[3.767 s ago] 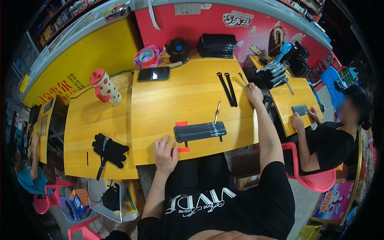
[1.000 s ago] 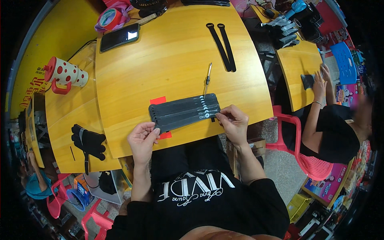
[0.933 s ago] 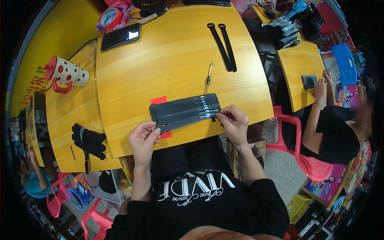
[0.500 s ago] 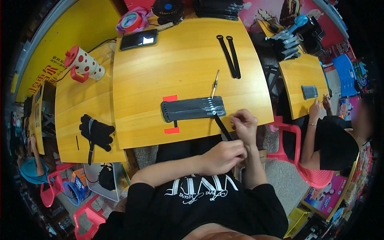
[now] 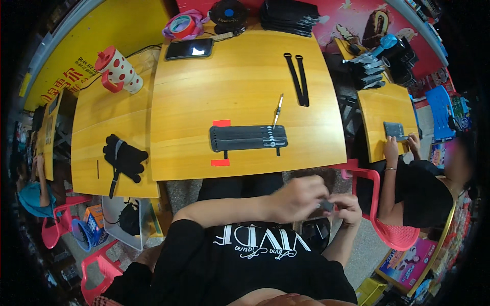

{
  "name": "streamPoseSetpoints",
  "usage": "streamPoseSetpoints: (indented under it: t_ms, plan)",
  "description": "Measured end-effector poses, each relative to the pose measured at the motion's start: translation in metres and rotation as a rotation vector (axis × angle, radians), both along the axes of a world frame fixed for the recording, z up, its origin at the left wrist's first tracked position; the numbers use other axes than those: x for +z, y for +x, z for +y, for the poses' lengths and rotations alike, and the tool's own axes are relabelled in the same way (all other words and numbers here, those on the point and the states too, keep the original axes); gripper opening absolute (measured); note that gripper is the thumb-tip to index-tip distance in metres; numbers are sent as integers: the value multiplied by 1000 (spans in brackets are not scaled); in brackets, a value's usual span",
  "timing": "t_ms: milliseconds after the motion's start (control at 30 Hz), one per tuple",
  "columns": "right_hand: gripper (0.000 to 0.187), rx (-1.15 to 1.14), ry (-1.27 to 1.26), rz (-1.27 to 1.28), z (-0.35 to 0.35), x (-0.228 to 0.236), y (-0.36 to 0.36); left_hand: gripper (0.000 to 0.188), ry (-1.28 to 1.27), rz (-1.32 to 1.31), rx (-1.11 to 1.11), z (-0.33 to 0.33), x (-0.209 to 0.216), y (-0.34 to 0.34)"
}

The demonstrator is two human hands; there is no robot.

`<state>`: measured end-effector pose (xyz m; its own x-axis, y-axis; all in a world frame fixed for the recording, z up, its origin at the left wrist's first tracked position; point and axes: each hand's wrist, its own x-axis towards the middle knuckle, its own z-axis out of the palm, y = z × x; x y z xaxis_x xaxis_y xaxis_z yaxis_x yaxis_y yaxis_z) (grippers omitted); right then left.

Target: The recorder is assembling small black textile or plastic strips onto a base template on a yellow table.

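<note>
My left hand point(image 5: 298, 196) and my right hand point(image 5: 351, 209) meet below the table's front edge, over my lap at the right. Both pinch a small dark piece point(image 5: 326, 205) between their fingertips; it is blurred and I cannot make out its shape. On the yellow table point(image 5: 240, 86) lies a flat row of black straps point(image 5: 248, 138) between two red tape marks point(image 5: 221, 123), untouched. A slim metal tool point(image 5: 277, 110) lies just beyond the row.
Two loose black straps point(image 5: 297, 79), a phone point(image 5: 191, 48), a dotted cup point(image 5: 118, 69), black gloves point(image 5: 124, 158), a tape roll point(image 5: 182, 25) and stacked straps point(image 5: 288, 11) are around. Another person's hands point(image 5: 398, 145) work at a small table to the right, beside a red chair point(image 5: 388, 229).
My hands have left the strap row on the table and dropped to my lap at the right, where they came together on a small dark piece. The view tilted further down.
</note>
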<state>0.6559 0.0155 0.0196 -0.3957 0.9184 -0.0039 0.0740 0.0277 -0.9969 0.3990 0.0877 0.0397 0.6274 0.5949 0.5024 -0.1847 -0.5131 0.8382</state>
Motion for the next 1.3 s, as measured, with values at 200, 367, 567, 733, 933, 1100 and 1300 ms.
streamPoseSetpoints:
  t_ms: [200,367,567,733,933,1100,1300]
  plan:
    - [12,-49,-152,-83,25,-12,-50,16,-312,136,468,-12,-4,-98]
    - [8,-210,-99,-75,55,-29,-90,16,-830,-107,647,-18,-35,-134]
    - [5,-444,-225,50,82,-31,-117,15,-798,-153,760,3,-66,-154]
    - [7,-404,-277,206,96,-41,-126,15,-838,-153,781,10,-69,-163]
    - [7,-591,-35,-50,102,-54,-137,16,-866,-163,786,17,-72,-162]
    - [6,-628,43,-184,105,-56,-141,16,-867,-142,790,19,-75,-163]
    - [5,-641,54,-222,109,-53,-143,15,-871,-140,812,19,-73,-161]
